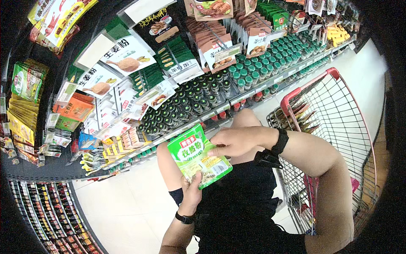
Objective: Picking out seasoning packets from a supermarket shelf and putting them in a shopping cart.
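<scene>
My left hand [192, 190] grips the lower edge of a green seasoning packet [199, 157], its thumb lying on the front. The packet bears writing, a barcode and a picture of seeds or grains. At the packet's upper right edge, my right hand [236, 141] has its fingers curled, with fingertips on the front; fingers behind it are hidden. Both wrists carry black bands. The packet is held above my bent legs, before the lower shelf. Just beyond it stand rows of small dark-capped spice jars [187, 103].
A wire shopping cart [344, 104] with a red handle stands close on my right, holding several packages. Seasoning pouches [127, 52] hang on hooks ahead, their price-tag holders jutting out. Green-capped jars [265, 65] line the shelf. Another stocked rack [52, 212] is at lower left.
</scene>
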{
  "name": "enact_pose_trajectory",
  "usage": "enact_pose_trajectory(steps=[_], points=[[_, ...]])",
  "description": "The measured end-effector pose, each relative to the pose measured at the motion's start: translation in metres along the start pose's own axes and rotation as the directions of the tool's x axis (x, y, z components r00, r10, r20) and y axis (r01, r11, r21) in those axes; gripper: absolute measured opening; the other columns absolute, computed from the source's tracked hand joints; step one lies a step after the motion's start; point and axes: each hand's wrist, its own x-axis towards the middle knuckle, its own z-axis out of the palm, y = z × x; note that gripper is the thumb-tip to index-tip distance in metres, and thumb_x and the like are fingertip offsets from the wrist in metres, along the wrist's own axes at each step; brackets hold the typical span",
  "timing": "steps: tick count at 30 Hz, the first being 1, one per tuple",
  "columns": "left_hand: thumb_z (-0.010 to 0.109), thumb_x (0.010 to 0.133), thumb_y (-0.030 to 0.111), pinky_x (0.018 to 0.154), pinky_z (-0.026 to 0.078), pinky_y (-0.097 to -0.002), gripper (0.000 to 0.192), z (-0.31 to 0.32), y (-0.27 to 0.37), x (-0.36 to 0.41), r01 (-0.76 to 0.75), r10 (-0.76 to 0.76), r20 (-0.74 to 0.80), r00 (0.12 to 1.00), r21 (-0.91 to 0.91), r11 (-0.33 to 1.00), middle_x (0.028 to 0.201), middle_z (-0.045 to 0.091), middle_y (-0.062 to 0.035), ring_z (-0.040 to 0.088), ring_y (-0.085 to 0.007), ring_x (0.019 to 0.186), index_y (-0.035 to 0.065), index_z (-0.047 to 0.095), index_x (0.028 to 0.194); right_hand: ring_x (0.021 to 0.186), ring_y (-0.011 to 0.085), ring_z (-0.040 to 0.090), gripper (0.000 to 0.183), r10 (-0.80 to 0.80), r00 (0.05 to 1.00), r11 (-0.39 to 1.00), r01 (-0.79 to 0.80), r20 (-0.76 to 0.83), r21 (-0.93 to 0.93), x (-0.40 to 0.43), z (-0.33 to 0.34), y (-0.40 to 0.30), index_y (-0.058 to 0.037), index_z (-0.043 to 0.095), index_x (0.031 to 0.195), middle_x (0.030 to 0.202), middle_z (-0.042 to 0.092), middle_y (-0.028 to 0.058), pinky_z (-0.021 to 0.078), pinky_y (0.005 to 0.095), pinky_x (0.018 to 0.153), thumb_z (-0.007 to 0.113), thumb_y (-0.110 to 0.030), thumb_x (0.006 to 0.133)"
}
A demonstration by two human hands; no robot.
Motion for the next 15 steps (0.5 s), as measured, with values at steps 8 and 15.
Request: enact_pose_trajectory(steps=[8,15], points=[[0.042,0.102,0.034,0.095,0.044,-0.0321,0.047,0.001,0.013,0.009,-0.078,0.071,0.068,0.995,0.100,0.992,0.119,0.061,-0.0121,0.057,-0.0162,0.108,-0.0082,0.057,0.117,0.055,0.0127,0.047,0.044,0.047,0.999,0.990,-0.049,0.020,0.131,-0.004,-0.019,-0.009,0.0056,0.061,0.077,0.057,0.053,0.0087,0.0399,0.0344,0.052,0.053,-0.032,0.097],[0.049,0.099,0.034,0.090,0.049,-0.0334,0.048,0.000,0.011,0.006,-0.056,0.060,0.062,0.996,-0.068,0.996,0.120,0.061,-0.0150,0.061,-0.0201,0.105,-0.0091,0.054,0.119,0.059,0.0091,0.046,0.047,0.060,0.997,0.940,-0.072,0.044,0.335,-0.001,-0.011,0.002,0.0067,0.061,0.079,0.064,0.057,0.0015,0.0418,0.0312,0.055,0.050,-0.035,0.099]])
